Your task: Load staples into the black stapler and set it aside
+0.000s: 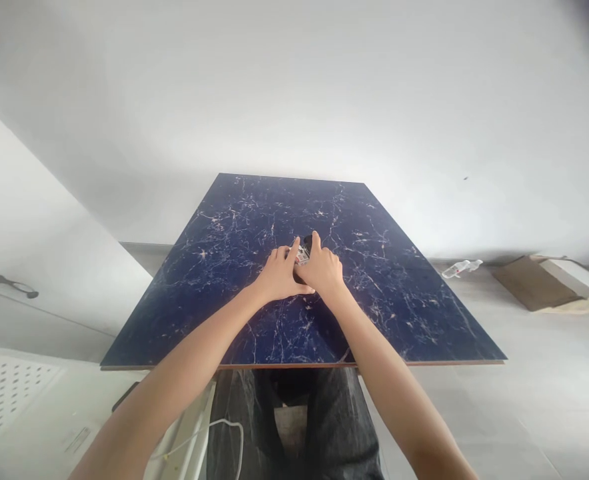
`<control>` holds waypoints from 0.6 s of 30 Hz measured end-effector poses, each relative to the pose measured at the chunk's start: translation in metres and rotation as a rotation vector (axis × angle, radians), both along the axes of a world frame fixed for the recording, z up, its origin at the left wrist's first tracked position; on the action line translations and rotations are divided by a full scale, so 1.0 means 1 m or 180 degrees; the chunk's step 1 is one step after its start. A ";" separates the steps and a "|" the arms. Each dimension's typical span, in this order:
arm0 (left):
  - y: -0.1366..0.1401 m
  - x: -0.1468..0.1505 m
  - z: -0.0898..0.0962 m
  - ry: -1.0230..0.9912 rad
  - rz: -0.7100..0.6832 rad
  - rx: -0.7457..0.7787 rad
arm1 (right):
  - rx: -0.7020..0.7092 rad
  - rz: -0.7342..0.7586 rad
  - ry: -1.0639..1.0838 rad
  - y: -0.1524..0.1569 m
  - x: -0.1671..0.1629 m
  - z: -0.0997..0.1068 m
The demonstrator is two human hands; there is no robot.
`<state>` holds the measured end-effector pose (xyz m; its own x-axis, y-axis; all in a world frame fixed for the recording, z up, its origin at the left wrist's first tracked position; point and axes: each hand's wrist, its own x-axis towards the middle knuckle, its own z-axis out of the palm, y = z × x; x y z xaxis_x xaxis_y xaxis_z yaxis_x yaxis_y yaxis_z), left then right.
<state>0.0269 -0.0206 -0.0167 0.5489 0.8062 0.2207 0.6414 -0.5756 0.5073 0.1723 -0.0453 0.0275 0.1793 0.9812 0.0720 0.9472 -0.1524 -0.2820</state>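
Observation:
Near the middle of the blue marble-patterned tabletop (pixel 284 207), both hands close around a small black object with a white printed label (pixel 302 256). My left hand (pixel 278 275) grips it from the left, with its thumb at the near side. From the right, my right hand (pixel 323 268) presses on it, index finger stretched along its far dark end. Fingers cover most of the object, so its kind cannot be made out. Whether it rests on the tabletop is also hidden.
A white wall (pixel 324 87) stands behind the table. On the floor at right lie a clear plastic bottle (pixel 457 269) and an open cardboard box (pixel 539 283). A white cabinet with a dark handle (pixel 13 287) is at left. A white cable (pixel 239 433) hangs beside my legs.

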 end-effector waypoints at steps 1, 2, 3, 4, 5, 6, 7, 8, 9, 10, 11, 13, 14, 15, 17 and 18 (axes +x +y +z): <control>0.000 0.000 0.000 0.0011 -0.0001 -0.0024 | 0.0010 -0.0008 0.0031 0.001 0.000 -0.001; 0.000 -0.001 0.001 0.0032 -0.0006 -0.0052 | 0.0025 -0.0018 0.0064 0.001 -0.001 -0.001; 0.000 -0.002 0.002 0.0061 -0.0020 -0.0084 | 0.0036 -0.0032 0.0092 0.001 -0.001 -0.001; 0.000 -0.004 0.003 0.0094 -0.0054 -0.0122 | 0.0040 -0.0048 0.0113 0.002 -0.001 -0.001; 0.001 -0.007 0.005 0.0129 -0.0111 -0.0172 | 0.0034 -0.0061 0.0128 0.002 -0.002 -0.001; 0.001 -0.010 0.006 0.0155 -0.0181 -0.0232 | 0.0022 -0.0071 0.0140 0.002 -0.002 -0.001; 0.002 -0.014 0.008 0.0169 -0.0266 -0.0301 | 0.0007 -0.0082 0.0149 0.002 -0.003 -0.001; 0.003 -0.018 0.010 0.0167 -0.0352 -0.0370 | -0.0007 -0.0091 0.0155 0.002 -0.003 0.000; 0.004 -0.022 0.012 0.0152 -0.0423 -0.0432 | -0.0017 -0.0104 0.0152 0.002 -0.004 0.000; 0.005 -0.026 0.014 0.0135 -0.0479 -0.0485 | -0.0017 -0.0120 0.0138 0.002 -0.003 0.000; 0.006 -0.030 0.016 0.0118 -0.0518 -0.0527 | -0.0011 -0.0144 0.0115 0.003 -0.002 -0.001; 0.009 -0.035 0.019 0.0074 -0.0560 -0.0588 | 0.0028 -0.0210 0.0053 0.006 0.005 -0.001; 0.010 -0.037 0.020 0.0044 -0.0569 -0.0606 | 0.0049 -0.0260 0.0020 0.008 0.012 -0.002; 0.011 -0.038 0.020 0.0007 -0.0579 -0.0611 | 0.0068 -0.0321 -0.0009 0.010 0.021 -0.002; 0.013 -0.039 0.020 -0.0067 -0.0599 -0.0588 | 0.0091 -0.0452 -0.0069 0.015 0.047 -0.003; 0.014 -0.040 0.020 -0.0088 -0.0602 -0.0571 | 0.0099 -0.0503 -0.0101 0.018 0.064 -0.004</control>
